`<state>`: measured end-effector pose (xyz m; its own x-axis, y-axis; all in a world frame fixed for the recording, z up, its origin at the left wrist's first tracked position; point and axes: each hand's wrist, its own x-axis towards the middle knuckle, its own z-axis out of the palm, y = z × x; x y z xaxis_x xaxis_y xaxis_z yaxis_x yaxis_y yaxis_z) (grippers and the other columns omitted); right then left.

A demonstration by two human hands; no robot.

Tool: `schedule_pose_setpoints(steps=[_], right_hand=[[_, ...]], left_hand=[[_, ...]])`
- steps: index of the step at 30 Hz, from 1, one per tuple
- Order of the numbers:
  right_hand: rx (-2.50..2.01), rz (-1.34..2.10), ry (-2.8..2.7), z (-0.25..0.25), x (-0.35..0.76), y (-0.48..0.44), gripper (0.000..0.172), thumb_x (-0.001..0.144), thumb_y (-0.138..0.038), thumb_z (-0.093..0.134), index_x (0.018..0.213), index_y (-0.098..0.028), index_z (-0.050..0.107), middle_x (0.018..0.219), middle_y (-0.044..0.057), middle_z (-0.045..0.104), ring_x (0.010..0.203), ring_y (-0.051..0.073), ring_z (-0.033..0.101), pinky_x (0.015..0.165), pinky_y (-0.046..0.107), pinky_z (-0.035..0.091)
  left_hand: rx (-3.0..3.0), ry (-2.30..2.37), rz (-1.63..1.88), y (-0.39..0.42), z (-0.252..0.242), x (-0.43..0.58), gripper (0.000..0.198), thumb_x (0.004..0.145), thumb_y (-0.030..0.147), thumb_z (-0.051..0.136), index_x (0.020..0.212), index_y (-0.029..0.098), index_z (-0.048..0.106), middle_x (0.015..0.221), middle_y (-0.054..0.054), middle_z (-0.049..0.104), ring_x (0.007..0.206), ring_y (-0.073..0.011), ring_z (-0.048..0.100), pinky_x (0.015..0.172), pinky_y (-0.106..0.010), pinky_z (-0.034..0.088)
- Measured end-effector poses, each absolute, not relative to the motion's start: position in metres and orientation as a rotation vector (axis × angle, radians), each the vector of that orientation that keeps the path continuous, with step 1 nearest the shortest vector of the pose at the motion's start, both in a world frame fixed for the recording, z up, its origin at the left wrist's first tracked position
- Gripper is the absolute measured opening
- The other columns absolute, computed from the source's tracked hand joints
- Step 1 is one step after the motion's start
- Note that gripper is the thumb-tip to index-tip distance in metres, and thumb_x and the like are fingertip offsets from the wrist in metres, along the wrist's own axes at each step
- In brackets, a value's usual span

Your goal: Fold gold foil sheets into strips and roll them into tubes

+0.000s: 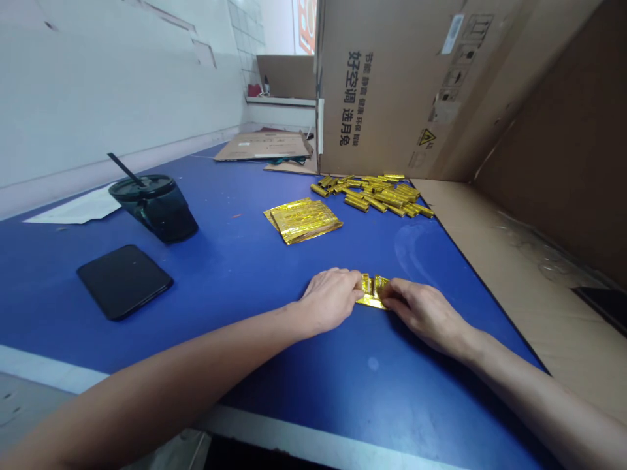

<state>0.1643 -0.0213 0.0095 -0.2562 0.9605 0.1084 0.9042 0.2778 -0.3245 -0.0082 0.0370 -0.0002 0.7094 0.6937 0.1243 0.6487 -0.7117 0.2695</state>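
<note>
Between my two hands, on the blue table (235, 261), lies a sheet of shiny gold foil paper (373, 302) with folded flaps standing up in its middle. My left hand (333, 297) grips its left end, fingers closed. At the right end, my right hand (421, 310) pinches the foil between thumb and fingers. Both hands hide the ends of the sheet. Beyond them sits a stack of flat gold foil sheets (306, 220). Farther back to the right is a loose pile of rolled or folded gold foil pieces (386, 196).
On the left stand a dark cup with a straw (164, 209) and a black phone-like slab (125, 281), near a white paper (78, 205). A large cardboard box (392, 85) walls off the back right. Flattened cardboard (262, 145) lies at the far end.
</note>
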Motion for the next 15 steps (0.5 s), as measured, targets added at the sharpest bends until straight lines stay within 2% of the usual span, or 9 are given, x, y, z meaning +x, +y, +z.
schedule_pose_setpoints(steps=[9, 15], right_hand=[[-1.800, 0.225, -2.253, 0.0083, 0.1634, -0.0212, 0.008, 0.078, -0.020, 0.044, 0.073, -0.020, 0.049, 0.069, 0.001, 0.061, 0.060, 0.014, 0.056, 0.055, 0.024, 0.039], [-1.889, 0.121, -2.287, 0.0056, 0.1651, -0.0225, 0.008, 0.080, -0.022, 0.044, 0.073, -0.020, 0.048, 0.064, 0.000, 0.061, 0.056, 0.015, 0.057, 0.050, 0.023, 0.036]], left_hand=[[2.778, 1.112, 0.279, 0.0333, 0.0022, -0.0078, 0.010, 0.081, 0.025, 0.041, 0.083, 0.018, 0.048, 0.079, -0.004, 0.055, 0.076, -0.0183, 0.052, 0.067, -0.030, 0.041], [2.824, 1.078, 0.255, 0.0331, 0.0028, -0.0088, 0.010, 0.081, 0.022, 0.039, 0.084, 0.017, 0.047, 0.080, -0.004, 0.053, 0.076, -0.0183, 0.051, 0.066, -0.030, 0.041]])
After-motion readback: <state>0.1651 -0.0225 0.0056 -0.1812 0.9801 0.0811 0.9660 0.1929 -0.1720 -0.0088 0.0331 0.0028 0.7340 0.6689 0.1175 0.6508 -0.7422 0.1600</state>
